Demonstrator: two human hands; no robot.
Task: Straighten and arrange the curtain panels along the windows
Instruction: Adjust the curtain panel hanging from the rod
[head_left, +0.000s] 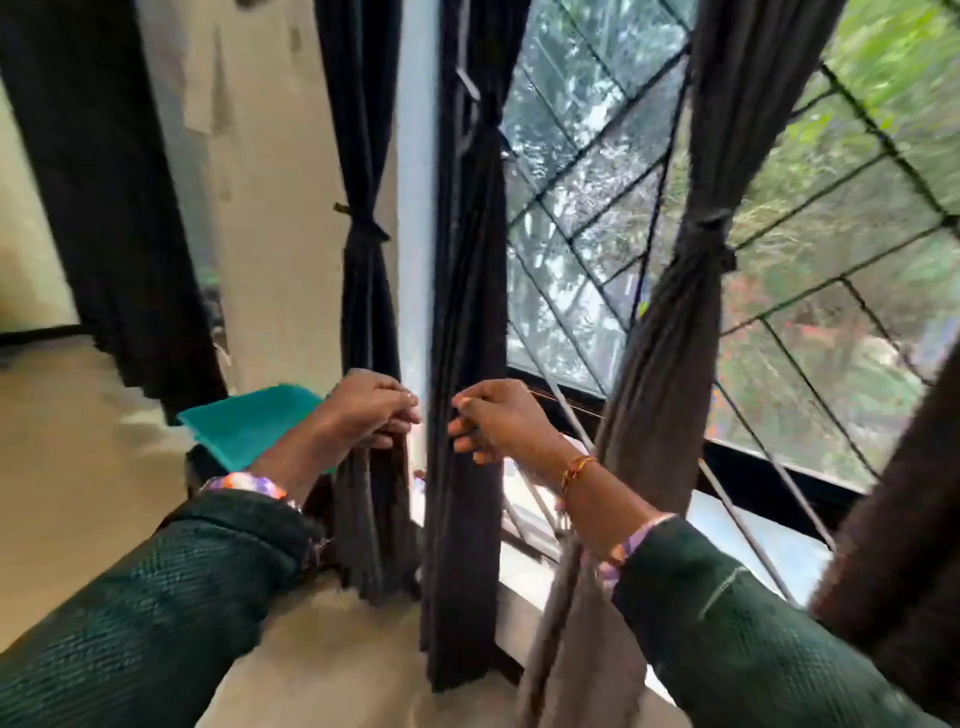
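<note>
Several dark curtain panels hang along the windows. A tied panel (366, 291) hangs left of the white frame post, and my left hand (371, 408) grips its lower folds. The middle panel (470, 322) hangs straight and bunched; my right hand (485, 418) holds its right edge with curled fingers. A grey tied panel (685, 291) hangs further right in front of the grilled window (831, 218). Another dark panel (98, 197) hangs at far left.
A teal object (249, 421) lies low behind my left forearm. The window sill (737, 525) with slanted metal bars runs along the right. A white wall (270, 182) stands between the left panels. A brown fabric edge (914, 509) hangs at far right.
</note>
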